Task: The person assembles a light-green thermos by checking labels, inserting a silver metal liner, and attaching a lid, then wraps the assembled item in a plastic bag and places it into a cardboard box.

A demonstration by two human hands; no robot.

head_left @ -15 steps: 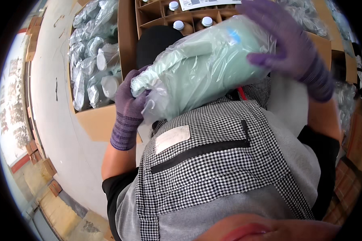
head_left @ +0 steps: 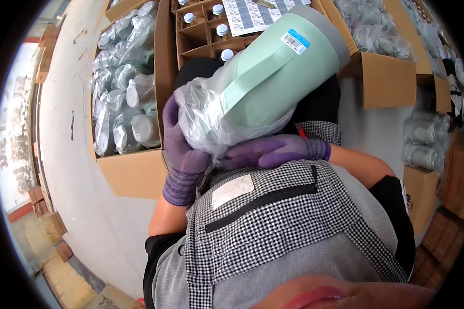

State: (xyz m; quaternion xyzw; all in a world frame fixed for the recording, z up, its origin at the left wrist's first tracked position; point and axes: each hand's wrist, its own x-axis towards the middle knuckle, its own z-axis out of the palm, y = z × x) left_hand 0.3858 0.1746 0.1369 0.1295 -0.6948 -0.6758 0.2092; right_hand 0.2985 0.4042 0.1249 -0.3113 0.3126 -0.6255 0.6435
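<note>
1. Curling its fingers round the plastic bag (head_left: 206,121), the left hand (head_left: 183,144) grips it; the right hand (head_left: 278,150) lies at its near side, fingers nearly straight, hold unclear.
2. Above the lap (head_left: 319,105), the green mug's (head_left: 294,72) far end is now bare, earlier wrapped.
3. Its blue-and-white label (head_left: 295,41) and the far printed sheet (head_left: 242,15) are illegible.

The bag (head_left: 203,116) I hold hides one end of the green mug (head_left: 288,67); the top edge crops the divided carton (head_left: 197,51).
</note>
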